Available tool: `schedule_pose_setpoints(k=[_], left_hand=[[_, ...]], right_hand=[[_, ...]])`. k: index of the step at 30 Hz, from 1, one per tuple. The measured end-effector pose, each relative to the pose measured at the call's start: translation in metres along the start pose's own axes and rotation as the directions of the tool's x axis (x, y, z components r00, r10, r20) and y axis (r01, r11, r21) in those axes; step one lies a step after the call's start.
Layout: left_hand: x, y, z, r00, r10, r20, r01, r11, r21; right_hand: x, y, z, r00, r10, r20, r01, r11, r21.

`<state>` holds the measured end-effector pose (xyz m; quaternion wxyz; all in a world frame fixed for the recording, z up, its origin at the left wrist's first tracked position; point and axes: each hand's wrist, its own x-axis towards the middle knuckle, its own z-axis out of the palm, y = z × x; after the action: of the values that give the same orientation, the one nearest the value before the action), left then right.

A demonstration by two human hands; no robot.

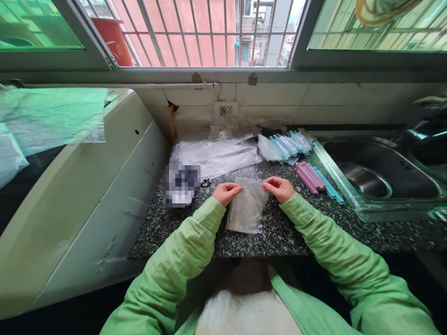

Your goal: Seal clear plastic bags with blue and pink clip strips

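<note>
A small clear plastic bag hangs flat over the speckled counter, its upper edge stretched between my two hands. My left hand pinches the bag's top left corner between thumb and fingers. At the top right corner, my right hand pinches it the same way. Pink bag clips and blue bag clips lie side by side just to the right of my right hand. Behind them are more blue clips with clear bags. Larger plastic sheeting lies flat beyond my left hand.
A blurred-out object stands on the dark speckled counter at left. A steel sink is set in at right. A large pale appliance borders the counter's left side. A wall socket sits below the barred window.
</note>
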<state>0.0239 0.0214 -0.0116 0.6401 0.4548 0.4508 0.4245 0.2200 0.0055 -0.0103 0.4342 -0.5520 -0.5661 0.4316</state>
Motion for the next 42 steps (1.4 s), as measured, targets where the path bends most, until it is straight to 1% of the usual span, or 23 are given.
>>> schedule_pose_setpoints(k=[3,9,11,13,15,16,17,18,19,20,22,23,24,25,27,29,33,35,39,42], left_hand=[[0.000,0.000,0.000,1.000,-0.010,-0.011,0.010,1.000,-0.002],[0.001,-0.001,0.000,0.999,0.020,-0.032,-0.020,1.000,-0.008],[0.001,-0.001,0.000,0.999,0.013,-0.043,-0.013,1.000,0.001],[0.002,-0.001,-0.001,0.999,0.007,-0.054,-0.007,1.000,0.003],[0.003,-0.001,-0.002,0.998,0.006,-0.059,-0.006,1.000,0.002],[0.003,-0.002,-0.003,0.998,0.007,-0.057,-0.007,1.000,0.004],[0.004,-0.002,-0.003,0.998,0.009,-0.054,-0.009,1.000,0.006],[0.004,-0.003,-0.004,0.999,0.011,-0.051,-0.011,1.000,0.010],[0.005,-0.003,-0.004,0.999,0.014,-0.050,-0.013,1.000,0.014],[0.005,-0.004,-0.003,0.998,0.017,-0.053,-0.016,1.000,0.016],[0.006,-0.005,-0.003,0.998,0.026,-0.063,-0.025,1.000,0.010],[0.006,-0.004,-0.002,0.997,0.030,-0.065,-0.030,1.000,0.000],[0.006,-0.004,-0.001,0.997,0.033,-0.065,-0.033,0.999,-0.012],[0.006,-0.003,-0.001,0.997,0.034,-0.064,-0.036,0.999,-0.024],[0.005,-0.002,0.000,0.998,0.024,-0.060,-0.025,0.999,-0.028],[0.004,0.000,0.000,0.998,0.002,-0.059,-0.002,1.000,-0.008],[0.005,-0.001,-0.003,0.997,-0.032,-0.066,0.033,0.999,0.003],[0.006,-0.002,-0.005,0.997,-0.036,-0.070,0.033,0.999,-0.037],[0.007,-0.002,-0.006,0.999,-0.021,-0.048,0.012,0.984,-0.180],[0.005,0.000,-0.006,1.000,0.009,-0.019,-0.012,0.980,-0.197]], right_hand=[[0.000,0.000,-0.001,1.000,0.001,-0.017,0.000,1.000,0.020],[0.001,0.005,0.004,0.999,-0.023,-0.048,0.024,1.000,0.018],[0.000,0.005,0.004,0.998,-0.040,-0.049,0.039,0.999,-0.009],[-0.001,0.003,-0.006,0.993,-0.081,-0.082,0.074,0.994,-0.083],[-0.003,0.001,-0.029,0.969,-0.155,-0.191,0.111,0.969,-0.223],[-0.006,0.001,-0.044,0.943,-0.198,-0.267,0.107,0.941,-0.322],[-0.010,0.002,-0.062,0.905,-0.239,-0.353,0.071,0.901,-0.428],[-0.015,0.003,-0.081,0.857,-0.269,-0.439,-0.007,0.846,-0.534],[-0.022,0.005,-0.100,0.813,-0.299,-0.500,-0.105,0.770,-0.629],[-0.030,0.008,-0.118,0.788,-0.309,-0.533,-0.154,0.739,-0.656],[-0.047,0.016,-0.147,0.765,-0.316,-0.561,-0.218,0.693,-0.687],[-0.055,0.021,-0.158,0.765,-0.312,-0.563,-0.244,0.669,-0.702],[-0.062,0.026,-0.165,0.779,-0.302,-0.549,-0.272,0.627,-0.730],[-0.068,0.031,-0.169,0.805,-0.286,-0.519,-0.295,0.565,-0.770],[-0.074,0.041,-0.172,0.844,-0.257,-0.470,-0.309,0.483,-0.819],[-0.074,0.049,-0.170,0.865,-0.245,-0.438,-0.305,0.438,-0.846],[-0.068,0.053,-0.164,0.874,-0.242,-0.421,-0.321,0.361,-0.875],[-0.068,0.052,-0.163,0.875,-0.237,-0.421,-0.337,0.325,-0.883],[-0.071,0.051,-0.163,0.880,-0.214,-0.424,-0.374,0.239,-0.896],[-0.072,0.052,-0.164,0.880,-0.195,-0.433,-0.392,0.217,-0.894]])
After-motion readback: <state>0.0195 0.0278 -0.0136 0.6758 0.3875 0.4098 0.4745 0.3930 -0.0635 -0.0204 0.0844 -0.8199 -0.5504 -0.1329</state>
